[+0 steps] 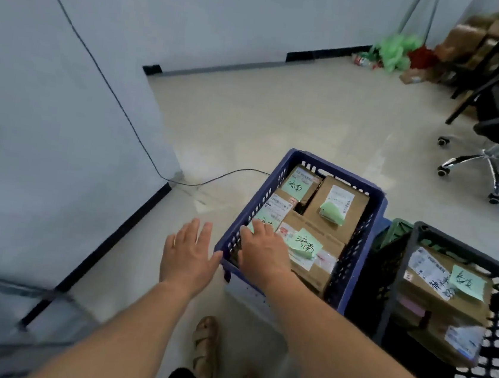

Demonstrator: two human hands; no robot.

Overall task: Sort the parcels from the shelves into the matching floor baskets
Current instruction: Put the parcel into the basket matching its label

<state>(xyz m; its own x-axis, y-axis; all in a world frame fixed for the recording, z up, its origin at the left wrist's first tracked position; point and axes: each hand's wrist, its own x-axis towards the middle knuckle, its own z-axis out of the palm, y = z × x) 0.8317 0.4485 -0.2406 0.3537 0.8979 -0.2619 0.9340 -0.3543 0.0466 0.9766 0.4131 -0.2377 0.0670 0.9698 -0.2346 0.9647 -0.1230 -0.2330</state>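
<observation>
A: Where is the right hand (pixel 262 252)?

B: Inside the blue basket (pixel 375 209), at its near-left corner. It lies palm down with the fingers nearly straight on top of a labelled parcel (pixel 275 212) and nothing curled round it.

A: And the left hand (pixel 188 253)?

B: Just outside the blue basket's near-left corner, over the floor (pixel 281 114). The fingers are spread and straight and it holds nothing. The thumb reaches toward the basket's rim, but I cannot tell whether it touches.

A: What else is in the blue basket?

B: Brown cardboard parcels, packed close together. The front parcel (pixel 322 261) lies just right of the right hand and carries a green note (pixel 307 243) with handwriting. Two back parcels (pixel 338 205) sit along the far wall, each with a white label and a green note.

A: What is next to the blue basket?

B: A black basket (pixel 392 301) stands against its right side. That one holds a brown parcel (pixel 443 307) with a green note of its own. A corner of a green basket (pixel 396 229) shows just beyond the gap between the two.

A: And further off?

B: A thin cable (pixel 212 178) runs across the floor to the left of the blue basket. An office chair (pixel 494 160) stands well beyond it to the right, and a heap of green bags (pixel 394 53) lies far behind it against the wall. On the near side, just short of the basket, is a foot in a tan sandal (pixel 205 348).
</observation>
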